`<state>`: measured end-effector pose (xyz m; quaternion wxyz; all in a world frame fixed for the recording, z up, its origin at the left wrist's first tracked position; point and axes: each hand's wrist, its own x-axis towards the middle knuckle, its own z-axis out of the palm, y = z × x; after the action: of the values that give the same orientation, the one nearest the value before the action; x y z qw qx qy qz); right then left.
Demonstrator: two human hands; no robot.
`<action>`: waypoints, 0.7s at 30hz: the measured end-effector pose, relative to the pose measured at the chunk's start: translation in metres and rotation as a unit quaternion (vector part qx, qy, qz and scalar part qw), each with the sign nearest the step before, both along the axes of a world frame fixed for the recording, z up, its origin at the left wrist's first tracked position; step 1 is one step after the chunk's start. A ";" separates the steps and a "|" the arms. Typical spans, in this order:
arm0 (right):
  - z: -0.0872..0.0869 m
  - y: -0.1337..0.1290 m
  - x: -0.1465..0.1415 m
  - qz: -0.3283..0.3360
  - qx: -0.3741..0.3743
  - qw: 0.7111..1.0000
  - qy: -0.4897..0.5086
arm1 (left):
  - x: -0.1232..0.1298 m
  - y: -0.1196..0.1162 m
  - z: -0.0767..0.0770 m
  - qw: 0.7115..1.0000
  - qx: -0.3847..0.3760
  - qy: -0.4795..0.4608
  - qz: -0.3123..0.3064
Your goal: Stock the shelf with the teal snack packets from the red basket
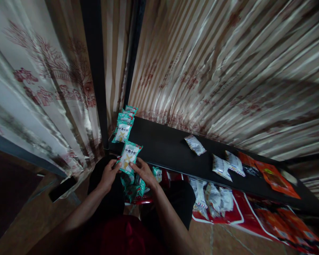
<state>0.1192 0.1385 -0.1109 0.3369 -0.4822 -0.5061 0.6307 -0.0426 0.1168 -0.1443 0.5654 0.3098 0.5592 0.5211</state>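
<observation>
A teal and white snack packet (129,156) is held upright between my two hands, its printed front facing me. My left hand (110,174) pinches its lower left edge. At its lower right, my right hand (143,170) grips it with the thumb on the front. Just beyond, a row of matching snack packets (122,131) stands at the left end of the black shelf (159,141). Below my hands, more teal packets (134,189) lie in a pile between my knees, partly hidden by my hands and the held packet.
Silver-white packets (221,166) and an orange packet (278,179) lie on the shelf to the right. Beneath it, more white packets (214,198) and orange packets (284,221) rest on a red sheet (239,209). A patterned curtain (202,71) hangs behind; a dark post (95,71) rises at left.
</observation>
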 end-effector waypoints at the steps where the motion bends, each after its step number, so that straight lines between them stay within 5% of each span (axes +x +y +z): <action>1: -0.003 0.000 0.000 0.001 0.003 1.000 0.008 | 0.000 0.000 0.000 1.000 0.002 0.002 -0.001; 12: -0.013 0.001 0.003 -0.076 0.043 0.995 -0.039 | 0.008 0.008 -0.013 0.997 -0.015 0.076 -0.027; 16: -0.016 0.006 0.010 -0.089 0.059 0.993 -0.056 | 0.011 0.018 -0.019 0.976 0.062 0.207 -0.002; 21: -0.018 0.021 0.020 -0.093 0.076 0.990 -0.069 | 0.025 0.029 -0.006 0.940 0.132 0.316 -0.013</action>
<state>0.1395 0.1593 -0.1291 0.3943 -0.5422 -0.5275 0.5217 -0.0180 0.1453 -0.1504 0.3204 0.5372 0.6314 0.4583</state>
